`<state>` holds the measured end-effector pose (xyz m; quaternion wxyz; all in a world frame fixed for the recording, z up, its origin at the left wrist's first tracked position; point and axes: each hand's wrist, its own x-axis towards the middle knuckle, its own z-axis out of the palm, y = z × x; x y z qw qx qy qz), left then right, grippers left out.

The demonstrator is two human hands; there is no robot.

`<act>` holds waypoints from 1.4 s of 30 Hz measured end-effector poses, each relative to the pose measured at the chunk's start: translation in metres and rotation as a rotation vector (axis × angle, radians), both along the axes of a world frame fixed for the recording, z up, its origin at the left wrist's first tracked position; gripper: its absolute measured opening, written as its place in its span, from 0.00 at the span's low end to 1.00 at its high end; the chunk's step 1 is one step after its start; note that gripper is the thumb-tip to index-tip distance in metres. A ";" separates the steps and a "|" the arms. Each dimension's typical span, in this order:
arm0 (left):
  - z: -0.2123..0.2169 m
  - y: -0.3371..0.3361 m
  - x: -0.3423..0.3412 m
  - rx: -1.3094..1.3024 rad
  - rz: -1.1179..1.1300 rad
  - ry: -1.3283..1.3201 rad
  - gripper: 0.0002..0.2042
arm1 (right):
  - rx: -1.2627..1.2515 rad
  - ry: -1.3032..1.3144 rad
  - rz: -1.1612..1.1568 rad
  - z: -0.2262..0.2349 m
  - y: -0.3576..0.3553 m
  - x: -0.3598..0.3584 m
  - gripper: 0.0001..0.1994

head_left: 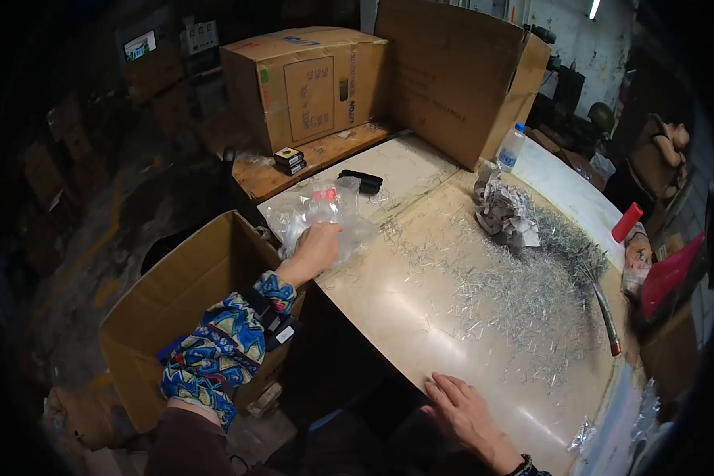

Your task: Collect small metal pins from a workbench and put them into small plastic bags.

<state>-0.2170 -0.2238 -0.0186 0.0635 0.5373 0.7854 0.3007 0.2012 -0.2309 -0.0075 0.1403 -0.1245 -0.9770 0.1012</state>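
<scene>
My left hand (pixel 313 252), in a patterned blue sleeve, reaches to the table's left edge. Its fingers are closed on a clear plastic bag (pixel 289 220), part of a crumpled pile with red marks. My right hand (pixel 464 412) rests on the table's near edge, fingers stretched out and holding nothing. Beyond it, many thin silvery metal pins (pixel 516 301) lie scattered over the tabletop (pixel 381 293), heaped more thickly toward the right. Crumpled printed paper (pixel 504 210) sits at the heap's far side.
An open cardboard box (pixel 174 285) stands below my left arm. Large cartons (pixel 317 87) stand at the back, near small black-and-yellow boxes (pixel 289 159) and a black object (pixel 361 181). A water bottle (pixel 511 149), a red cylinder (pixel 627 222) and a slim-handled tool (pixel 607 317) are at right.
</scene>
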 end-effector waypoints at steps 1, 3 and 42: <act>-0.009 0.001 -0.006 -0.030 -0.041 0.456 0.13 | -0.003 -0.001 0.001 0.002 0.000 -0.002 0.21; -0.020 0.001 -0.009 -0.053 0.027 0.420 0.11 | 0.009 -0.013 0.031 0.009 -0.003 -0.010 0.20; -0.034 -0.020 0.005 -0.015 -0.123 0.312 0.09 | 0.015 -0.048 -0.109 0.013 0.034 -0.055 0.25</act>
